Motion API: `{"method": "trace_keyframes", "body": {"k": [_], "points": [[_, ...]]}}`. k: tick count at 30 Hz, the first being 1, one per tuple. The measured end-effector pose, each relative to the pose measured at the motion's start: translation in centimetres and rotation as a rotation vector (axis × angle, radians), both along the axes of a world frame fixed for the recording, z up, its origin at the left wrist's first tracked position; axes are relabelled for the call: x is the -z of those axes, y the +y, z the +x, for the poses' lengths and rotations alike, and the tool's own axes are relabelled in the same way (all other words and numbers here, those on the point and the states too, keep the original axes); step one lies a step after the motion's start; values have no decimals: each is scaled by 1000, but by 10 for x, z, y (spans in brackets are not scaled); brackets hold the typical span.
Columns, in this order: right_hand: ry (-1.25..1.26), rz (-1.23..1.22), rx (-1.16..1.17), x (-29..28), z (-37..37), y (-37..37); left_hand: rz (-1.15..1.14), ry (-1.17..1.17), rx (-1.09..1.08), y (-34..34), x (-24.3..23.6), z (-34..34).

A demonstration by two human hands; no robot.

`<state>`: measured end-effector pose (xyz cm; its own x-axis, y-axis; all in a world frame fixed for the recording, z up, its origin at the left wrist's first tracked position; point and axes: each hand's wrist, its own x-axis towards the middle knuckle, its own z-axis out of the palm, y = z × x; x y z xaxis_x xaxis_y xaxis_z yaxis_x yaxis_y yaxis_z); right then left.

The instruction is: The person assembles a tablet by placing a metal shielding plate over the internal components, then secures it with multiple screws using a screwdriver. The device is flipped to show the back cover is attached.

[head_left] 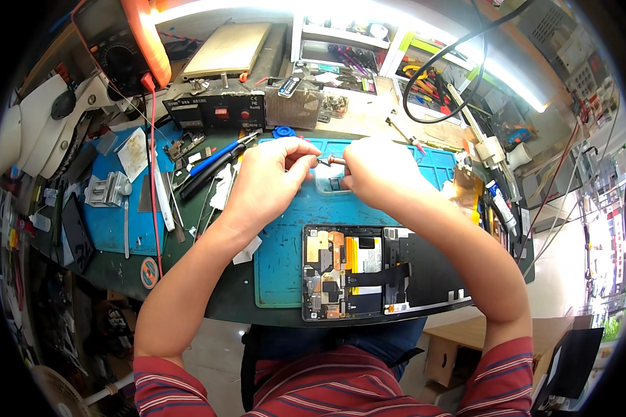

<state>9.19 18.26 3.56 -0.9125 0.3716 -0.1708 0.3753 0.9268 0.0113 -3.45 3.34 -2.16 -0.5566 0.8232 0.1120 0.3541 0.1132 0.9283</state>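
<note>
Both hands meet above the far half of the blue work mat point(285, 229). The right hand point(375, 170) is curled shut around a small screwdriver point(334, 160), whose coppery shaft lies roughly level, its long axis running from 3 o'clock to 9 o'clock, tip toward the left hand point(275, 174). That hand is pinched, thumb and forefinger nearly closed at the driver's tip; whether something tiny sits between them I cannot tell. The two hands are almost touching, the left the nearer to the tip. At 6 o'clock from them, near the mat's front edge, lies one opened tablet point(379, 271), back off, boards and battery showing. One multimeter point(122, 38) stands well away at 10 o'clock, and one pair of blue-handled tweezers point(215, 158) lies just left of the hands.
</note>
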Motion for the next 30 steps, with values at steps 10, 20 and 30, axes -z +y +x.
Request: {"method": "trace_keyframes", "body": {"k": [10,20,30], "points": [[53,-181,45,2,-7,16,34,-2,-21,0,1,1],[282,-748,210,12,14,51,-70,365,36,11,0,13],[688,-879,4,19,47,19,88,-146,164,-3,-17,27]]}}
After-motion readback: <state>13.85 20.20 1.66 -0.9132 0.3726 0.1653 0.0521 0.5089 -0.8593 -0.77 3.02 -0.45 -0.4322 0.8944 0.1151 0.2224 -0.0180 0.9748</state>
